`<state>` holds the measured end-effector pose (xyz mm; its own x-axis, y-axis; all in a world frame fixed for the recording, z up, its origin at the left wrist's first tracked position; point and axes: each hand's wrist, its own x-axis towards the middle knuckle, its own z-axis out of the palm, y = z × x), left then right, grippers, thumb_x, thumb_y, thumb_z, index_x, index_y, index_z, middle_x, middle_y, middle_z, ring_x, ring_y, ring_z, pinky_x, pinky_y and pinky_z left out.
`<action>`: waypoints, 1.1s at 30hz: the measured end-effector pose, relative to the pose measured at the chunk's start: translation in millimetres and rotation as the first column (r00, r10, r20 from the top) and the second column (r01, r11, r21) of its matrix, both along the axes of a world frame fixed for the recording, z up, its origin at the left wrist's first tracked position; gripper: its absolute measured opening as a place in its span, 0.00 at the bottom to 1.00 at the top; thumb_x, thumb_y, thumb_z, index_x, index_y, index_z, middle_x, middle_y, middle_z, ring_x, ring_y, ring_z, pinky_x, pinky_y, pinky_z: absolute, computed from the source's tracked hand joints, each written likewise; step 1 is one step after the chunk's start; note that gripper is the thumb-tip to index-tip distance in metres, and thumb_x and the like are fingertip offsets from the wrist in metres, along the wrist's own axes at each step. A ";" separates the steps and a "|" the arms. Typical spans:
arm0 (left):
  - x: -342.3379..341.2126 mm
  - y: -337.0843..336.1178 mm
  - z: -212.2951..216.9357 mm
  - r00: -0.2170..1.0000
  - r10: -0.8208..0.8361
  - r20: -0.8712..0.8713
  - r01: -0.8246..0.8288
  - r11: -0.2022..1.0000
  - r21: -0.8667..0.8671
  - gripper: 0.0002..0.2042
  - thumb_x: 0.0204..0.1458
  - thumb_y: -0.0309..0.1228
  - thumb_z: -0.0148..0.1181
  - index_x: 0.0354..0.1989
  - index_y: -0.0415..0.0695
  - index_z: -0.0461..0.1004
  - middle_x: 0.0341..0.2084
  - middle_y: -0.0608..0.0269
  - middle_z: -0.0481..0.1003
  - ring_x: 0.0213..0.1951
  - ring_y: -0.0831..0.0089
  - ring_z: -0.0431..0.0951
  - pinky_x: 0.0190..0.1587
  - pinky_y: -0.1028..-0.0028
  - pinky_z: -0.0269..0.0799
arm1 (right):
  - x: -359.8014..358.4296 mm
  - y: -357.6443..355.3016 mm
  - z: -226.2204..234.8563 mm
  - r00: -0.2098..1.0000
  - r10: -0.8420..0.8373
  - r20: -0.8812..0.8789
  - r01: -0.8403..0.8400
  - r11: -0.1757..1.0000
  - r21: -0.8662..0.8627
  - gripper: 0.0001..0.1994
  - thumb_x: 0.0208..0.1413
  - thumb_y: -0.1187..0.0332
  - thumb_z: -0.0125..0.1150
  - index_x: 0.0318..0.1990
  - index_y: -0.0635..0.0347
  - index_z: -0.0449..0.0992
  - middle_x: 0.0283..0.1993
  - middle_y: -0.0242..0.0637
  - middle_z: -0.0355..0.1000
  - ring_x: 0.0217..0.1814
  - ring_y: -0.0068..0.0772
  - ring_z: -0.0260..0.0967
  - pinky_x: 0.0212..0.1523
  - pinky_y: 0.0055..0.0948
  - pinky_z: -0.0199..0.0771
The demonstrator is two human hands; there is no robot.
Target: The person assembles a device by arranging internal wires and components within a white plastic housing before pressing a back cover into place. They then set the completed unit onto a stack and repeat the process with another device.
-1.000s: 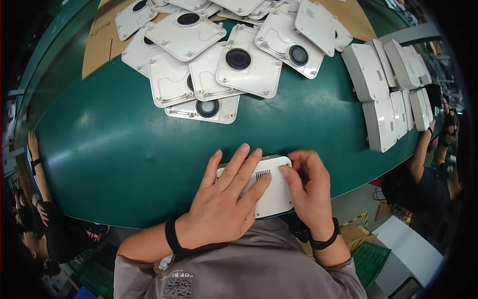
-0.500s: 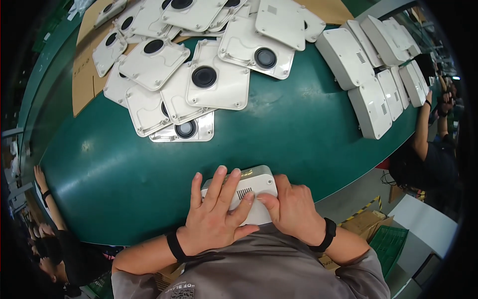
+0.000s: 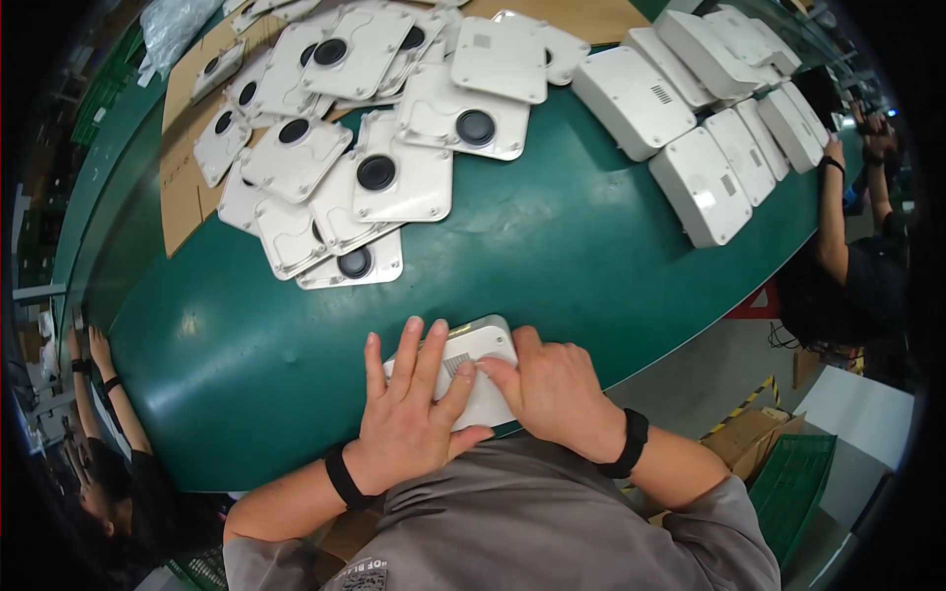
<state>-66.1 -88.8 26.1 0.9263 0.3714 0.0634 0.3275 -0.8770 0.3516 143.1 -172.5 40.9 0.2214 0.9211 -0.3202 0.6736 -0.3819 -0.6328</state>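
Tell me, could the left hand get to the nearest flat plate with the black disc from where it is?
Probably yes: the left hand lies on the white casing, and only bare green table separates it from that plate.

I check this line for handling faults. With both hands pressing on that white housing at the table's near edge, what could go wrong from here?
1. The white housing lies right at the near edge of the green table; a slip under the left hand or right hand might push it off.
2. The pile of white plates overlaps loosely, so a knock could make it slide.
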 end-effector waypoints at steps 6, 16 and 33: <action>-5.0 -1.5 -3.5 0.995 0.010 0.099 -0.008 1.000 -0.012 0.44 0.52 0.59 0.66 0.74 0.50 0.58 0.73 0.30 0.54 0.73 0.30 0.53 0.69 0.27 0.40 | 8.7 -4.7 -0.7 0.979 0.034 -0.201 -0.046 0.997 -0.058 0.26 0.67 0.50 0.59 0.46 0.72 0.72 0.32 0.58 0.78 0.35 0.64 0.78 0.36 0.55 0.77; 111.7 -18.4 8.0 0.973 -0.116 0.199 0.139 0.985 -0.104 0.43 0.56 0.58 0.65 0.72 0.43 0.58 0.72 0.31 0.54 0.74 0.29 0.51 0.71 0.31 0.39 | 106.3 -126.1 -2.5 0.672 -0.615 -0.413 0.649 0.758 -0.073 0.22 0.70 0.51 0.57 0.55 0.65 0.75 0.37 0.35 0.78 0.32 0.27 0.76 0.33 0.28 0.75; 70.7 -14.8 -17.9 0.975 0.121 0.189 -0.070 0.964 -0.258 0.38 0.47 0.39 0.75 0.65 0.35 0.65 0.66 0.43 0.67 0.71 0.41 0.61 0.70 0.46 0.55 | 527.5 -184.6 -66.0 0.019 -0.888 -0.459 0.978 -0.079 0.194 0.33 0.62 0.39 0.64 0.51 0.67 0.75 0.36 0.41 0.74 0.29 0.38 0.74 0.30 0.35 0.84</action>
<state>4.6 -103.6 8.2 0.8632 0.4853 0.1392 0.3055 -0.7216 0.6212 670.6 -357.1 -25.2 0.9717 -0.1242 -0.2007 -0.2285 -0.2813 -0.9320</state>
